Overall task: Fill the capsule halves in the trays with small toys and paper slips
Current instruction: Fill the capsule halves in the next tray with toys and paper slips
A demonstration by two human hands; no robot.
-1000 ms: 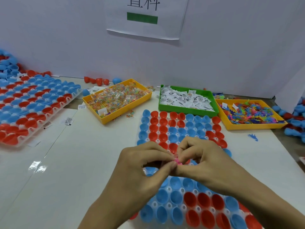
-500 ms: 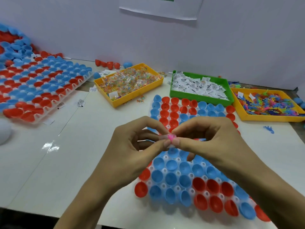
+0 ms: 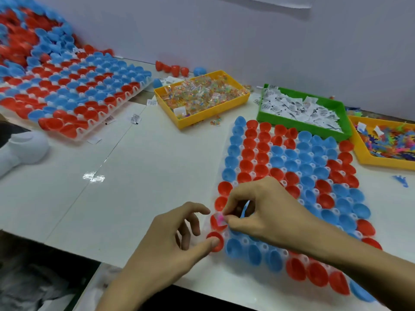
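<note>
A clear tray point(image 3: 235, 183) of red and blue capsule halves lies in front of me. My right hand point(image 3: 265, 212) pinches a small pink toy in a clear packet point(image 3: 220, 219) and holds it over a red capsule half point(image 3: 216, 222) in the tray's left column. My left hand point(image 3: 177, 241) hovers beside it with fingers loosely curled, holding nothing, its thumb tip touching the red capsule half point(image 3: 216, 241) below.
At the back stand a yellow bin of packeted toys point(image 3: 202, 97), a green bin of paper slips point(image 3: 303, 111) and a yellow bin of colourful toys point(image 3: 386, 144). A second capsule tray point(image 3: 74, 90) lies at left. The table's front edge runs just below my hands.
My hands came down and left from mid-air to the tray's left column. The left hand let go of the pink toy packet; the right hand keeps it, now over a red half.
</note>
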